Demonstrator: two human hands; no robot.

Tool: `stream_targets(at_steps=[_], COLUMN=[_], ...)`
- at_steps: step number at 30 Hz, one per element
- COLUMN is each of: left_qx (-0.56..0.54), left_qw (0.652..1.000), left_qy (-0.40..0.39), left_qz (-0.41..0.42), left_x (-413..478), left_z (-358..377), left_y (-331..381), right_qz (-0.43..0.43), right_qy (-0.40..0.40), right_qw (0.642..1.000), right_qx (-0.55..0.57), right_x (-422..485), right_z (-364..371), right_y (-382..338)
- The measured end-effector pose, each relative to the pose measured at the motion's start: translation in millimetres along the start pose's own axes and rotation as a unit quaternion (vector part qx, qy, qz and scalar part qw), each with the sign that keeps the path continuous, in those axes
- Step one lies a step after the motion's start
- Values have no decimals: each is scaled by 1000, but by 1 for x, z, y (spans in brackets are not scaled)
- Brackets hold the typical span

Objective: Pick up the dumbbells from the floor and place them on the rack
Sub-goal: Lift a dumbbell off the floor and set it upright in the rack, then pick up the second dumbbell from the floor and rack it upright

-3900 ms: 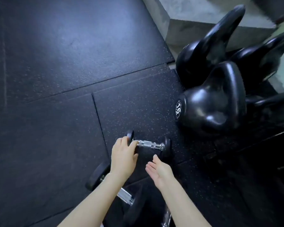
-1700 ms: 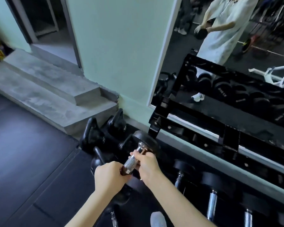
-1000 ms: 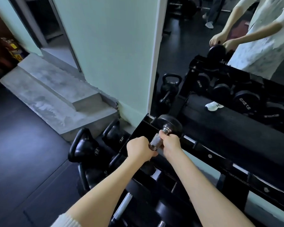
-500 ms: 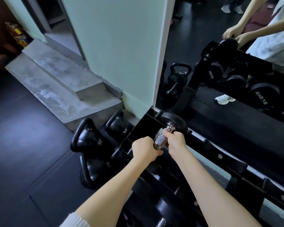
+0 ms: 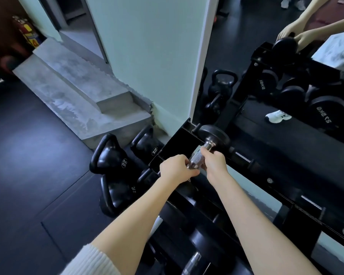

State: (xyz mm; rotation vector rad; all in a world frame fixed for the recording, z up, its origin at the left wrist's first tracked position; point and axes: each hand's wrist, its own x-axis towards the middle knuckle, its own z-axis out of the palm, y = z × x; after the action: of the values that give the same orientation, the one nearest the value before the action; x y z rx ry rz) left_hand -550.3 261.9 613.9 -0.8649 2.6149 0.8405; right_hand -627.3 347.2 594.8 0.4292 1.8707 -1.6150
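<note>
A small black dumbbell (image 5: 213, 135) with a knurled chrome handle lies over the left end of the black rack's top tier (image 5: 177, 143). My left hand (image 5: 176, 168) grips the near end of the handle. My right hand (image 5: 214, 161) grips the handle just beyond it. The far head rests at the rack's back rail by the mirror. The near head is hidden under my left hand. More dumbbells (image 5: 193, 261) sit on the lower tier below my arms.
Several black kettlebells (image 5: 111, 155) stand on the dark rubber floor left of the rack. Grey concrete steps (image 5: 83, 96) rise behind them. A wall mirror (image 5: 286, 66) behind the rack reflects the rack, weights and a person.
Both hands carried the dumbbell from the floor up to the rack's top tier. Over the last second it has moved slightly toward the back rail.
</note>
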Motion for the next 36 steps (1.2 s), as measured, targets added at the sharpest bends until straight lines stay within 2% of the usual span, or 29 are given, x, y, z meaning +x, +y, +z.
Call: stream_targets(at_steps=[5, 9, 13, 16, 26, 31, 36], left_qx=[-68, -95, -119, -136, -196, -255, -307], left_qw=[997, 991, 984, 976, 929, 885, 855], left_qy=[40, 87, 114, 132, 197, 205, 166], left_qz=[-10, -28, -64, -106, -245, -331, -384], left_x=[-27, -66, -125, -181, -399, -462, -465], left_z=[-22, -49, -71, -78, -27, 41, 120], left_y=[-16, -42, -89, -139, -336, -420, -470], right_qz=[-95, -154, -185, -175, -116, -62, 1], right_qy=[83, 126, 70, -2, -197, -230, -215], right_qw=[982, 959, 955, 958, 932, 915, 906], right_qx=[-140, -201, -219, -229, -283, -326, -365], right_x=[-26, -71, -135, -184, -333, -357, -333], right_z=[-1, 7, 32, 53, 127, 157, 176], right_y=[4, 6, 27, 61, 242, 336, 419])
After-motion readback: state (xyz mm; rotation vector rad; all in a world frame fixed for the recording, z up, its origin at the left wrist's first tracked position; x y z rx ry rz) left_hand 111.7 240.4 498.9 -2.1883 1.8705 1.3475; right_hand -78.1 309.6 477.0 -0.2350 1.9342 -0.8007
